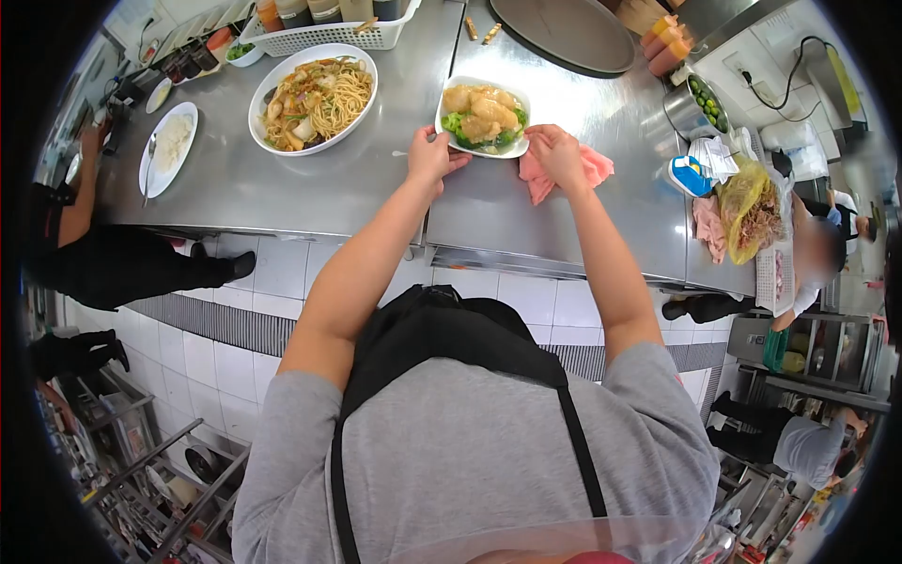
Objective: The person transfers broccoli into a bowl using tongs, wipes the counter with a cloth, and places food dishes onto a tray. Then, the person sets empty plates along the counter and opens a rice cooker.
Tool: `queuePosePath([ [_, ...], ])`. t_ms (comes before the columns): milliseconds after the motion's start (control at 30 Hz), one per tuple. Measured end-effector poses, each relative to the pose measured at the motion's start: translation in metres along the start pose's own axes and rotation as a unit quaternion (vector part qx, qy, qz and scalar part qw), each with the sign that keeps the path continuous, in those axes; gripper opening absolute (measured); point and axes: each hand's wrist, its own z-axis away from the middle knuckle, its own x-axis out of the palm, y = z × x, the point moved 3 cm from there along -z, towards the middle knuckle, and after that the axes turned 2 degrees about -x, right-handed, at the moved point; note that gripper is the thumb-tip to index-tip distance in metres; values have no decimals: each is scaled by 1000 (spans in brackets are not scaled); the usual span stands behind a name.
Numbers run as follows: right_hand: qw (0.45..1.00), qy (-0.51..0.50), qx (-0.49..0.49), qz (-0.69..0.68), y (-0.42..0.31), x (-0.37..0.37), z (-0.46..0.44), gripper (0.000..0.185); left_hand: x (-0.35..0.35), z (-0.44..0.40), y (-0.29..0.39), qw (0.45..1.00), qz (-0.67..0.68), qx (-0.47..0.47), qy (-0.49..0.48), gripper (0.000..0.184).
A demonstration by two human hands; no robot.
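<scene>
A white square bowl (pixel 449 138) of battered pieces on green lettuce sits on the steel counter in front of me. At its left rim my left hand (pixel 434 158) is closed, thumb on the edge. My right hand (pixel 556 155) pinches near the bowl's right corner, over a pink cloth (pixel 598 169) lying on the counter; whether it grips the cloth, the rim or both is hard to tell. To the left, an oval white plate (pixel 256 113) holds noodles with vegetables. Farther left, a smaller oval plate (pixel 191 115) holds white rice and a spoon.
Behind stand a round dark tray (pixel 564 33), orange squeeze bottles (pixel 667 47) and a white basket (pixel 376 36) of containers. A metal pot (pixel 691 111) and yellow bag (pixel 742 211) are at right. Other people stand at both sides.
</scene>
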Motion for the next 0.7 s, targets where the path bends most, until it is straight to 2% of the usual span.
queuePosePath([
  [100,997,63,-28,21,-2,8,14,18,1,1,0,1000,12,5,-1,37],
  [200,982,94,120,-113,-14,14,33,17,4,2,-1,1000,14,-1,3,38],
  [233,981,97,120,-114,-15,15,39,17,4,3,0,1000,13,-5,5,39],
  [300,944,94,130,-289,-11,20,47,17,1,3,7,999,-19,-23,-21,39],
  [367,944,111,112,-290,-10,9,53,16,-3,3,20,996,-60,-42,-47,40],
  [400,979,147,60,-126,-11,-6,57,17,-3,3,27,988,-109,-59,-87,42],
  [433,983,177,9,43,-20,-20,62,18,-1,3,30,976,-159,-77,-126,44],
  [467,976,135,39,165,-26,-27,64,28,1,0,32,975,-151,-76,-147,47],
  [500,977,143,46,153,-20,-23,69,28,1,-7,30,972,-167,-77,-146,47],
  [567,934,106,9,342,-12,-5,76,37,1,-22,25,973,-111,-91,-179,45],
  [600,935,121,17,332,-7,-2,73,37,1,-27,26,970,-129,-88,-184,45],
  [633,967,156,66,191,0,-3,69,41,3,-26,26,973,-109,-90,-183,43],
  [667,975,187,111,45,9,-3,66,44,5,-27,26,975,-86,-94,-181,42],
  [700,973,196,119,37,14,-2,64,44,7,-29,27,973,-100,-97,-184,42],
])
